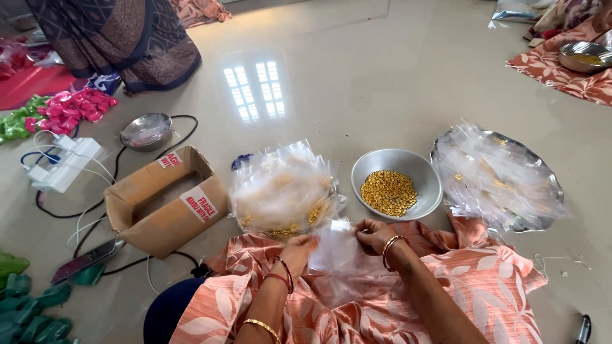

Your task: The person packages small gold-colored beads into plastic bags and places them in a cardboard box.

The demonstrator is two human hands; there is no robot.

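here we pinch a small clear plastic pouch (336,245) over our lap, left hand (298,250) and right hand (375,234) closed on its top corners, holding its mouth near the steel bowl of gold beads (390,192).

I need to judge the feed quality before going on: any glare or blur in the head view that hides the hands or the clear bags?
Head view: a bright window reflection glares on the glossy floor, well away from the work. Both the left hand and right hand are sharp, pinching a clear bag. The bag pile looks hazy only from the layered plastic. The bowl of gold beads is crisp.
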